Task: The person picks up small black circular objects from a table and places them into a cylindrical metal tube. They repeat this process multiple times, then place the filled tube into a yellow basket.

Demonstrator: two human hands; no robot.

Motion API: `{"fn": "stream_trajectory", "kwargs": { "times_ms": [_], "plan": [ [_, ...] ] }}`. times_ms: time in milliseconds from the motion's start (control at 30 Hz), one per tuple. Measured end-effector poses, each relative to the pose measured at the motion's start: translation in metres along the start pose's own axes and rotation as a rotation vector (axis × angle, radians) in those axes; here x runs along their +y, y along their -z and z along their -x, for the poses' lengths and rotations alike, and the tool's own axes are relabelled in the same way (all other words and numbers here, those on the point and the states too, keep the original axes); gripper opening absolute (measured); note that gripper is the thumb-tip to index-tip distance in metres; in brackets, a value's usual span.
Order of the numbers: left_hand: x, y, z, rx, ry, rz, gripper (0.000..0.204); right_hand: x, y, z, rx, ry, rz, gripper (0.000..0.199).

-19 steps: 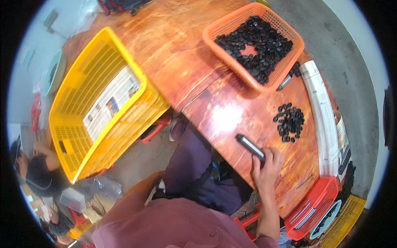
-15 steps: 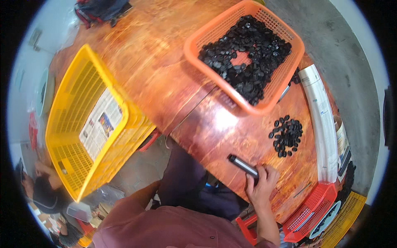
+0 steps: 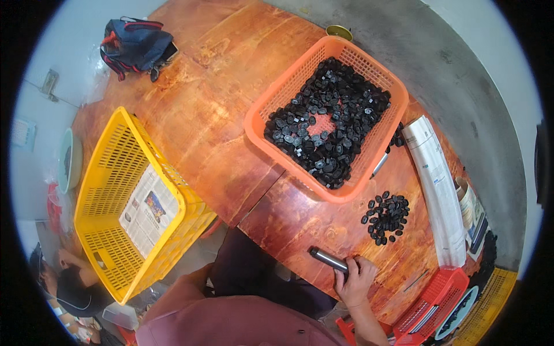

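At the near edge of the table, my right hand (image 3: 356, 281) is closed around one end of a dark cylinder with a silvery side (image 3: 329, 259). I cannot make out what kind of tool it is. The cylinder lies low over the tabletop, its black tip pointing left. Beyond the hand is a loose pile of small black oval parts (image 3: 388, 217). A large orange basket (image 3: 251, 128) farther off holds many similar black parts, with a bare patch of its bottom showing. My left arm goes down beside my lap, and its hand is out of sight.
A yellow crate (image 3: 118, 248) with newspaper inside stands at left. A dark backpack (image 3: 138, 46) lies at the far left. On the right are a rolled white sheet (image 3: 435, 184), a red basket (image 3: 430, 305) and a yellow basket (image 3: 490, 305). Another person (image 3: 75, 285) is at lower left.
My view has tilted, so the table and baskets sit lower in the picture and the whole backpack shows. My right hand keeps its grip on the dark cylinder.
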State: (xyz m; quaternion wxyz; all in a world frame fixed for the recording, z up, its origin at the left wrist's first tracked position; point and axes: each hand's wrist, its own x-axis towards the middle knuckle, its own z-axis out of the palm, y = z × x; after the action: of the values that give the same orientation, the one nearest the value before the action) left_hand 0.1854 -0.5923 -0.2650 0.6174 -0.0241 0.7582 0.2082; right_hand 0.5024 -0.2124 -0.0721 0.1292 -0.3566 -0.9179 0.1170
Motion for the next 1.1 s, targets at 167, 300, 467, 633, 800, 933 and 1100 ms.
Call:
{"fn": "stream_trajectory", "kwargs": {
  "times_ms": [167,300,467,633,800,933,1100],
  "plan": [
    [-0.004,0.008,-0.018,0.003,-0.107,-0.018,0.036,-0.006,0.004,-0.006,0.098,0.026,-0.027,0.039],
    [-0.004,0.008,-0.026,0.029,-0.232,-0.041,0.036,-0.016,0.006,-0.007,0.204,0.05,-0.06,0.037],
    [0.019,0.026,0.015,0.261,-0.662,-0.168,0.035,-0.021,0.01,-0.005,0.283,0.075,-0.078,0.033],
    [0.13,-0.008,0.159,0.363,-1.353,-0.182,0.018,-0.023,0.009,-0.001,0.334,0.087,-0.068,0.029],
    [0.288,-0.05,0.188,0.673,-1.895,-0.514,0.049,-0.018,0.005,0.003,0.351,0.084,-0.059,0.029],
    [0.389,-0.065,0.172,0.918,-1.776,-0.889,0.071,-0.027,0.009,0.004,0.395,0.085,-0.055,0.028],
    [0.419,-0.074,0.156,0.928,-1.606,-1.077,0.04,-0.021,0.008,0.007,0.409,0.052,-0.064,0.027]
  ]
}}
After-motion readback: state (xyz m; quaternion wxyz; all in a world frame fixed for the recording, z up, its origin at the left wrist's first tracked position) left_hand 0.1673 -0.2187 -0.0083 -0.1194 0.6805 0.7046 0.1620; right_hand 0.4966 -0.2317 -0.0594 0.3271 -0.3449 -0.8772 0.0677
